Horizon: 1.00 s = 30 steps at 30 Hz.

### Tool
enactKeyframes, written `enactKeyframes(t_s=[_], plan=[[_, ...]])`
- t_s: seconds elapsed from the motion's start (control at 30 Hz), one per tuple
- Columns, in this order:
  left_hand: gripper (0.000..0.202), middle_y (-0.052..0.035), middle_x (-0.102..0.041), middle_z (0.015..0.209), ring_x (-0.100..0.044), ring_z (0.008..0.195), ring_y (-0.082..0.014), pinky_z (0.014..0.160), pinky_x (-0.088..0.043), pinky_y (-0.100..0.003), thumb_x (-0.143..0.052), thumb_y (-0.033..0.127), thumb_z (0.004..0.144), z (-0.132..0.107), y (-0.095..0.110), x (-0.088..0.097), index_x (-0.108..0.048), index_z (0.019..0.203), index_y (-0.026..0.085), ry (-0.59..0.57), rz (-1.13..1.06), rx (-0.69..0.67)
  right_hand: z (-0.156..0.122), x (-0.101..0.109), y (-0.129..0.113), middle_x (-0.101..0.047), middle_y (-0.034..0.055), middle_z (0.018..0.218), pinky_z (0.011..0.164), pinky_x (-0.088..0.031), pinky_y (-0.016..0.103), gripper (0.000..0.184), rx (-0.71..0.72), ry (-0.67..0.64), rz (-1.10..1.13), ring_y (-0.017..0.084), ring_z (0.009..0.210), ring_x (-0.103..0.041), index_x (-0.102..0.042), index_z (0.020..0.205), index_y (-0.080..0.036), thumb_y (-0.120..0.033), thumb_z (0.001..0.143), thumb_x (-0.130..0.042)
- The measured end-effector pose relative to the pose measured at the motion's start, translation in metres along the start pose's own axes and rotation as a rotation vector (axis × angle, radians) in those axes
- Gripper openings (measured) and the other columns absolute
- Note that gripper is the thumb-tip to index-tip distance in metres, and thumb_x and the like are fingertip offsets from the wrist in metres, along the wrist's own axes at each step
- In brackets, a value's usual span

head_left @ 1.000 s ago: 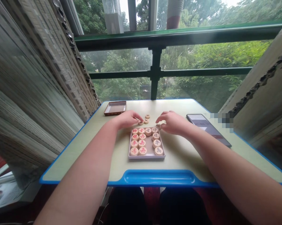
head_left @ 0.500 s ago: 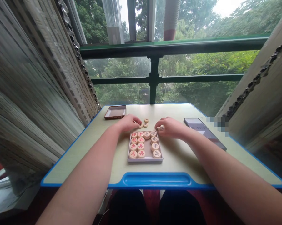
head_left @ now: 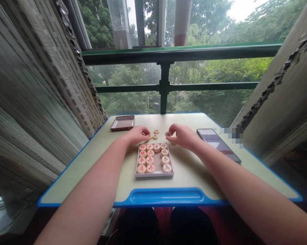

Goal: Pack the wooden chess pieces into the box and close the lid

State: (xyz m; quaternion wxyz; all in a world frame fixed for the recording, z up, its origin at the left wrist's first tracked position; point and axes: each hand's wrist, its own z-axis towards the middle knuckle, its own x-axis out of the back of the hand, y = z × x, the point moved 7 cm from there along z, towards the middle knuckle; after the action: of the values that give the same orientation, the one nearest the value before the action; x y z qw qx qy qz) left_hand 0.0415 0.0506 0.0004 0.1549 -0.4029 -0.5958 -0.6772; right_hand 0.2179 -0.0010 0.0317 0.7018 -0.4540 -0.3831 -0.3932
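My right hand (head_left: 180,134) pinches a Chinese chess piece (head_left: 167,134) between thumb and fingers, beyond the box's far right corner. Beyond the far left corner, my left hand (head_left: 139,134) has its fingers closed on another chess piece (head_left: 149,136), partly hidden by them. Two loose pieces lie between the hands, a nearer piece (head_left: 155,136) and a farther piece (head_left: 156,131). The shallow box (head_left: 155,175) holds red-marked pieces (head_left: 150,160) in its left two columns and dark-marked pieces (head_left: 165,160) along the right, with a bare strip of its floor between.
A brown box lid (head_left: 122,123) sits at the table's far left. To the right lies a phone (head_left: 218,146) with its screen lit. The table (head_left: 97,170) has a blue rim and a blue tray groove (head_left: 167,196) in front. Curtains hang on both sides.
My right hand has turned and lifted a little, so the dark-marked piece in its fingers now shows. My left hand stays by its piece. The whole view has shifted slightly.
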Motion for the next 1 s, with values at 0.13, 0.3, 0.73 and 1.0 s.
enactKeyframes(t_s=[0.13,0.3,0.73,1.0], plan=[[0.03,-0.0061,-0.065,0.097,-0.06,0.08,-0.0167,0.066,-0.047,-0.023,-0.065,0.027,0.06,-0.001,0.006,0.003,-0.062,0.088,0.017,0.014,-0.022,-0.026,-0.004,0.008,-0.013,-0.067,0.002,0.083,0.056,-0.036,0.024,0.022,0.064,0.04,0.02,0.014,0.065,-0.056,-0.058,0.076,-0.02,-0.041,0.072,-0.058],[0.027,-0.0046,-0.062,0.088,-0.057,0.076,-0.0143,0.065,-0.046,-0.025,-0.061,0.021,0.062,-0.001,0.011,0.013,-0.054,0.087,0.017,0.139,-0.054,-0.063,-0.01,0.018,-0.026,-0.066,0.0019,0.079,0.058,-0.036,0.025,0.021,0.139,0.122,0.057,0.014,0.064,-0.054,-0.057,0.074,-0.02,-0.04,0.072,-0.059],[0.046,-0.0075,-0.065,0.085,-0.058,0.071,-0.0127,0.066,-0.046,-0.03,-0.07,0.021,0.065,-0.022,0.051,-0.003,-0.058,0.109,0.013,-0.14,-0.553,-0.187,-0.015,0.022,-0.033,-0.063,0.0023,0.076,0.059,-0.04,0.024,0.016,0.255,0.28,0.21,0.012,0.063,-0.052,-0.055,0.082,-0.018,-0.03,0.073,-0.061],[0.041,-0.0091,-0.067,0.09,-0.059,0.081,-0.0146,0.083,-0.044,-0.035,-0.074,0.032,0.064,-0.025,0.054,-0.012,-0.067,0.1,0.012,-0.284,-0.798,-0.203,-0.016,0.026,-0.037,-0.066,0.0029,0.078,0.061,-0.042,0.026,0.013,0.329,0.335,0.225,0.013,0.064,-0.053,-0.06,0.084,-0.019,-0.028,0.075,-0.06]])
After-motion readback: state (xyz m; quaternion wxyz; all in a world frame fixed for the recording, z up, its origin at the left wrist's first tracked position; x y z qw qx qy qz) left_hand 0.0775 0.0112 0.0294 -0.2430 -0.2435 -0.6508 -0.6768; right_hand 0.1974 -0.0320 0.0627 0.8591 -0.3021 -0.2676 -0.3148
